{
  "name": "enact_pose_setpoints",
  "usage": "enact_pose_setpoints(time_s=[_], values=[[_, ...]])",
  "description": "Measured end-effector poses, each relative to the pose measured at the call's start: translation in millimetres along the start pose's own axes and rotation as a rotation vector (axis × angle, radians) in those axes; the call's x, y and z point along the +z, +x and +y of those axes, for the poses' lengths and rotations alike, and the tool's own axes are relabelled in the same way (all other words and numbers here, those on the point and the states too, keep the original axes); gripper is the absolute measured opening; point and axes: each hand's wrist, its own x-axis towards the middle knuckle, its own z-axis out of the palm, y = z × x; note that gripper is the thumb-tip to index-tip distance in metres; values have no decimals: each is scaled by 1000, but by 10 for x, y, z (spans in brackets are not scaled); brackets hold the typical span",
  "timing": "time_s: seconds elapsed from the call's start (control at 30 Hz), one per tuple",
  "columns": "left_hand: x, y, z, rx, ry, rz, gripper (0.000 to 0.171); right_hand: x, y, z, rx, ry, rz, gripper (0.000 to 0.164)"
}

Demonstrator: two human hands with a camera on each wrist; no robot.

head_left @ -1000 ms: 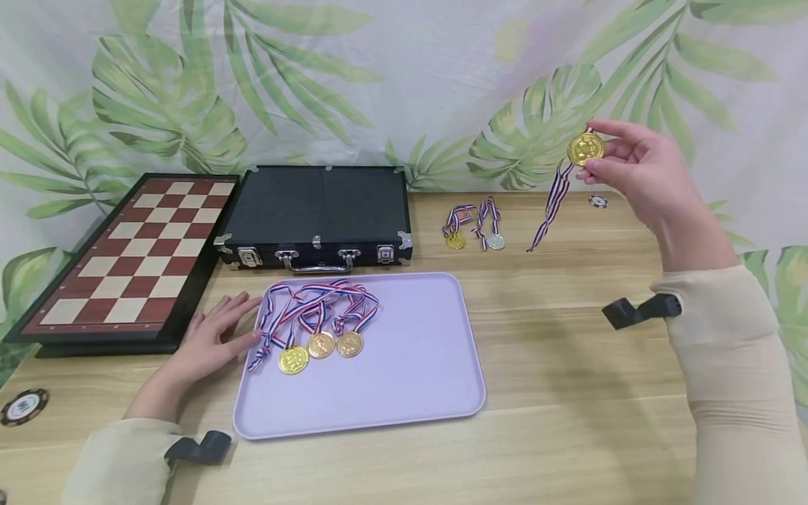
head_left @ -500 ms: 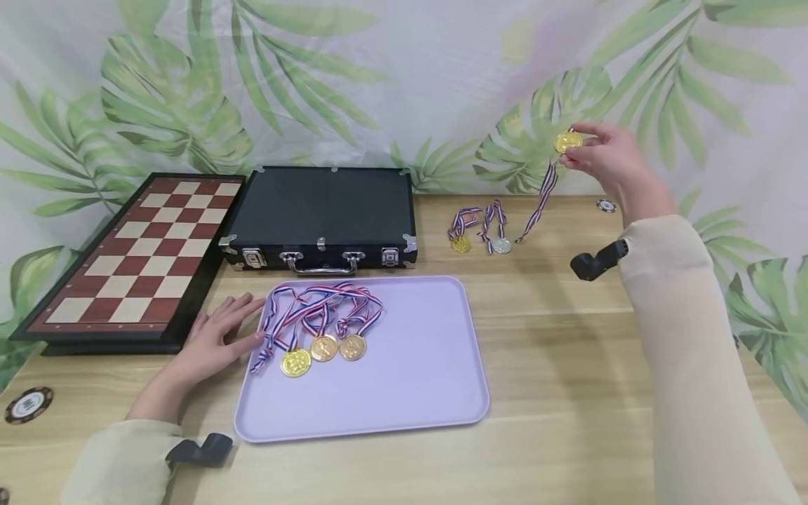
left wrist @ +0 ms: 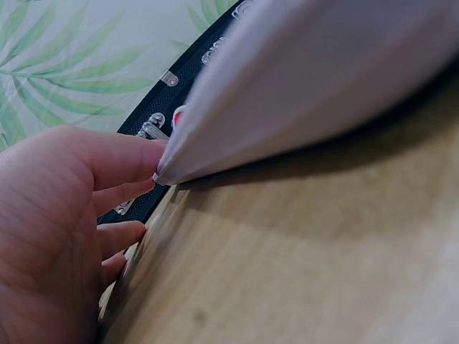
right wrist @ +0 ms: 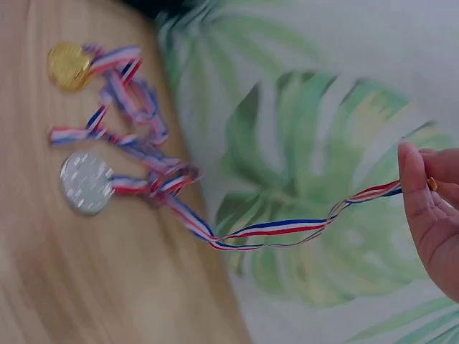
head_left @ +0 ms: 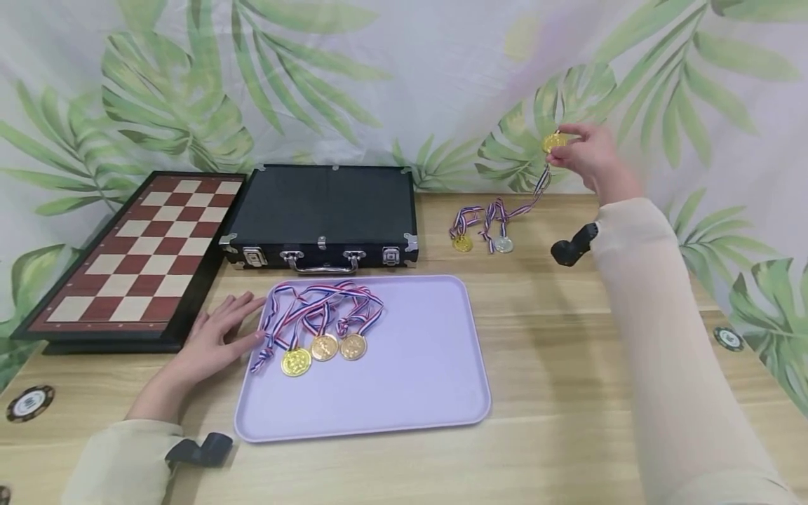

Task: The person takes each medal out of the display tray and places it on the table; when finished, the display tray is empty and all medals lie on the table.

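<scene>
In the head view my right hand (head_left: 592,158) pinches a gold medal (head_left: 553,142) between thumb and fingers, above the table's back right. Its striped ribbon (right wrist: 280,228) hangs down, the lower end reaching the ribbon of a silver medal (head_left: 503,244) on the table. Another gold medal (head_left: 463,243) lies just left of the silver one. My left hand (head_left: 217,337) rests with extended fingers at the left rim of a lilac tray (head_left: 416,386), fingertips touching it. On the tray lie a bright gold medal (head_left: 296,362) and two bronze-toned medals (head_left: 325,347), ribbons tangled behind them.
Behind the tray stands a black case (head_left: 328,210) with metal latches and a handle. A chessboard (head_left: 151,245) lies at the left. Poker chips (head_left: 30,403) sit near the left and right table edges. A leaf-patterned cloth (head_left: 435,91) hangs along the back.
My right hand has moved left with the gold medal, bringing its dangling ribbon over to the silver medal's ribbon. My left hand has stayed at the tray.
</scene>
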Motion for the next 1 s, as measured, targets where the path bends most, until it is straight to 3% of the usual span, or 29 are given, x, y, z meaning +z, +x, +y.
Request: enact_pose_setpoints(time_s=[0.13,0.37,0.67,1.0], values=[[18,-6,11,6,-5,-1,58,-14,67,163,-13,-30,21,61],[10,1,24,17,-4,2,58,17,65,470,-19,-188,-36,58],[0,3,23,16,6,-2,58,-92,-18,1033,76,-159,-139,57],[0,13,17,29,-6,2,58,-200,-157,1365,98,-181,-194,52]])
